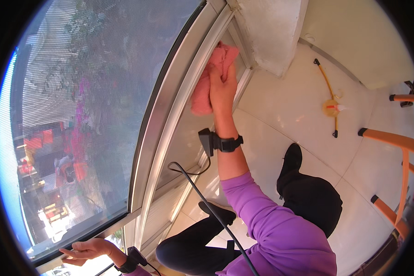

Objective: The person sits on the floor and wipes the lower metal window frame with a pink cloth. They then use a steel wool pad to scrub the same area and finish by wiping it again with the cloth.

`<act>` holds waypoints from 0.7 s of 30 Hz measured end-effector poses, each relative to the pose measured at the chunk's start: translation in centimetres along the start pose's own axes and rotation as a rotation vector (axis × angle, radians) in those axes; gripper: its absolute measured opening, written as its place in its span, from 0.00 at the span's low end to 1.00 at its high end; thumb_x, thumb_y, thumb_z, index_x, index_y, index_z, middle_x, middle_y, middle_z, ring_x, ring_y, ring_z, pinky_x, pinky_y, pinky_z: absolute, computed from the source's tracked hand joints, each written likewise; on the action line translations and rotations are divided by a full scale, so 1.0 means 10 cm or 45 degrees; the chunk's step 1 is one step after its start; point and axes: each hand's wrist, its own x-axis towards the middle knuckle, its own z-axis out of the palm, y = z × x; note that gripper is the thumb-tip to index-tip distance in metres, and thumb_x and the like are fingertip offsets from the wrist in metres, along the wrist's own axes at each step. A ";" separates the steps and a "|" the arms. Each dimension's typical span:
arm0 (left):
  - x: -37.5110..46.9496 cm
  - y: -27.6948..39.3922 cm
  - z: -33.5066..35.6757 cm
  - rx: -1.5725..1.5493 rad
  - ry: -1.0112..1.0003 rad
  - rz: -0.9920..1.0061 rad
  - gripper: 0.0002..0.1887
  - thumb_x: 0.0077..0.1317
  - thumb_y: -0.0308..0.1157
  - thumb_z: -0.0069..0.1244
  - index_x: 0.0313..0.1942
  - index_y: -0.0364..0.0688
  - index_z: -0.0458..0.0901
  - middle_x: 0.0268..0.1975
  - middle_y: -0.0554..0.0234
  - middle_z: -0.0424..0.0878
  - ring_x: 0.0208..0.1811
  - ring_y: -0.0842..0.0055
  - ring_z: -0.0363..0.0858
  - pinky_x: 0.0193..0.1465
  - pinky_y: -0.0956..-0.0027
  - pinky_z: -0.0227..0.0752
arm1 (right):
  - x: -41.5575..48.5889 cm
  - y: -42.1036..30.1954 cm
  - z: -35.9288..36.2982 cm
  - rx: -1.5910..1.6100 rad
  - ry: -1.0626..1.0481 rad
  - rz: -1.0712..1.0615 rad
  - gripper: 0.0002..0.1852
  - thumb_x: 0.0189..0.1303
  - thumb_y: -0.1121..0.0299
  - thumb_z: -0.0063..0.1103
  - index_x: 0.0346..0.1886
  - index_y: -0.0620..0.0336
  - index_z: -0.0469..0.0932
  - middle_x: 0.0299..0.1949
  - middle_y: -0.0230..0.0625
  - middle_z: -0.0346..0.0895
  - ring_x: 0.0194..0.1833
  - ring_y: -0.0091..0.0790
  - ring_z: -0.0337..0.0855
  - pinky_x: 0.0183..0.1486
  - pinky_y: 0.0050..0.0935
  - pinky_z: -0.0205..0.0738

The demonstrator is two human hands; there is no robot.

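My right hand grips a fluffy pink cloth and presses it against the lower panel beside the metal window frame. The cloth bunches above my fingers and hangs along the frame side of the hand. At the lower left, my left hand is beside the bottom edge of the mesh window screen, palm turned up, fingers apart, with nothing in it. Each wrist wears a black strap with a device and a cable.
A black cable crosses in front of my arm. On the tiled floor lies a yellow rod with a round piece. Orange chair legs stand at right. A pale wall corner juts out at the top, near a pale panel.
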 end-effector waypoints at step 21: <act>0.01 0.08 -0.03 -0.004 -0.060 -0.065 0.21 0.76 0.32 0.35 0.66 0.39 0.72 0.74 0.40 0.51 0.74 0.57 0.49 0.66 0.59 0.60 | -1.01 -0.89 0.02 -0.684 -0.200 -0.374 0.32 0.52 0.71 0.68 0.64 0.62 0.72 0.33 0.41 0.83 0.33 0.45 0.85 0.35 0.35 0.80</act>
